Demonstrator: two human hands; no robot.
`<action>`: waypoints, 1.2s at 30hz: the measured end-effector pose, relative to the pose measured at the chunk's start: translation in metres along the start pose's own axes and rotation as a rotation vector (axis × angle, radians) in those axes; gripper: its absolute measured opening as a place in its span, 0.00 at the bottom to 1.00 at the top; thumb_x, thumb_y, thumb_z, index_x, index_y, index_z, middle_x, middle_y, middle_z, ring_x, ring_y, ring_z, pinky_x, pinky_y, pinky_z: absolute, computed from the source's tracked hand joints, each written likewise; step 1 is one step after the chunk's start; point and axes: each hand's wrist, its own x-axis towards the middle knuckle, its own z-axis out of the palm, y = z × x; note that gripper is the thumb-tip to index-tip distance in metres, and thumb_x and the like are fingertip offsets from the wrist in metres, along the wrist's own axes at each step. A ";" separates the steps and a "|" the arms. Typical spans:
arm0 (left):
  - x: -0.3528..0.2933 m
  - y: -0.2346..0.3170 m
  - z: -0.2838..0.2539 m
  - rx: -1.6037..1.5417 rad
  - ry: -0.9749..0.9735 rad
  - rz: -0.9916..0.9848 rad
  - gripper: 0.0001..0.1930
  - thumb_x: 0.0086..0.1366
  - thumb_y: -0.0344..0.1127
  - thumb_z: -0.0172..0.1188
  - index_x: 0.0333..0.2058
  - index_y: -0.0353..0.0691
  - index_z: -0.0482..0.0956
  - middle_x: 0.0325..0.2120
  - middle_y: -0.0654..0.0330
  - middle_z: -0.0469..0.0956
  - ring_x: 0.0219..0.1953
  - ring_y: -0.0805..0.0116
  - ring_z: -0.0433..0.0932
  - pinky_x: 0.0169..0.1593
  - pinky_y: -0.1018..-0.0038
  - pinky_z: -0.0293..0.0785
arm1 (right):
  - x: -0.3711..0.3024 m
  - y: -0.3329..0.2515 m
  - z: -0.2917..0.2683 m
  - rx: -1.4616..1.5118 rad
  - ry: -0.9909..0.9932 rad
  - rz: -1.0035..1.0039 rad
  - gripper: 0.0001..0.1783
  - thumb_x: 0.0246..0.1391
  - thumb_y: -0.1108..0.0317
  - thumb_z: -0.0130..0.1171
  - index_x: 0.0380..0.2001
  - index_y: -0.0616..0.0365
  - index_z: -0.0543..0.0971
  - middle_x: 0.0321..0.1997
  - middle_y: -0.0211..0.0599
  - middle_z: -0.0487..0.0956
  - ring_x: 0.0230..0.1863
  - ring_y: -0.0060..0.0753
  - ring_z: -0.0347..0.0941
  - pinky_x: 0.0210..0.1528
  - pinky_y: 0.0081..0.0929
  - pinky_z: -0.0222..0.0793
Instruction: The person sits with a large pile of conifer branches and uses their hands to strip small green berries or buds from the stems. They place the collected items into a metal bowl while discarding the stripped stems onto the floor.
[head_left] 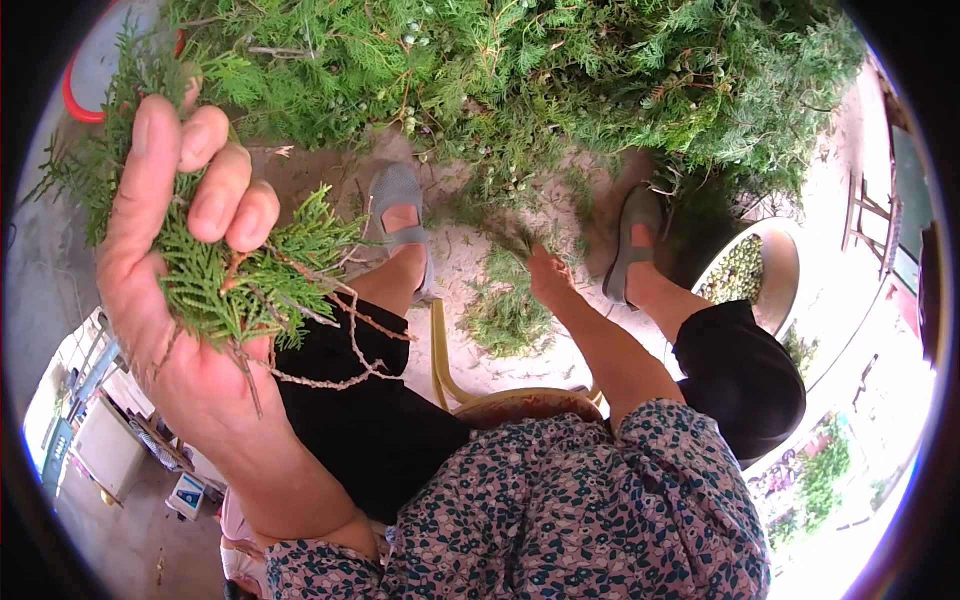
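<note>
An outdoor yard beside a house is showing here: bare sandy ground (pixel 470 265) is lying underfoot, a heap of cut evergreen branches (pixel 560 70) is filling the far side, and a round basin (pixel 782 270) is sitting at the right.

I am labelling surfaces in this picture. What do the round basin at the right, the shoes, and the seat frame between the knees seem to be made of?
The basin looks like plain, matte metal or enamel: a pale, smooth rim, though glare leaves this open. The shoes seem to be grey woven fabric or mesh, dull and soft-looking. The seat frame appears to be a bent tube, yellowish and slightly glossy, probably painted metal or plastic.
</note>
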 end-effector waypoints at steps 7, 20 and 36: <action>0.003 0.001 -0.001 -0.092 -0.034 -0.086 0.12 0.65 0.34 0.41 0.41 0.30 0.58 0.24 0.64 0.58 0.19 0.79 0.56 0.22 0.83 0.59 | 0.040 0.011 -0.031 0.469 0.701 0.212 0.06 0.42 0.70 0.54 0.27 0.55 0.74 0.29 0.46 0.74 0.34 0.50 0.71 0.35 0.42 0.65; 0.002 -0.002 0.013 -0.120 0.025 -0.119 0.10 0.65 0.35 0.42 0.34 0.32 0.59 0.25 0.64 0.59 0.18 0.81 0.56 0.21 0.85 0.59 | 0.069 0.018 -0.037 0.586 0.903 0.123 0.05 0.40 0.73 0.54 0.25 0.51 0.74 0.26 0.42 0.70 0.31 0.49 0.69 0.35 0.39 0.65; 0.000 0.000 0.012 -0.135 0.013 -0.133 0.11 0.66 0.36 0.41 0.35 0.32 0.60 0.24 0.65 0.58 0.18 0.82 0.56 0.21 0.86 0.61 | 0.085 0.014 -0.022 0.501 0.738 -0.049 0.07 0.39 0.73 0.54 0.26 0.57 0.70 0.26 0.46 0.72 0.29 0.50 0.68 0.29 0.40 0.64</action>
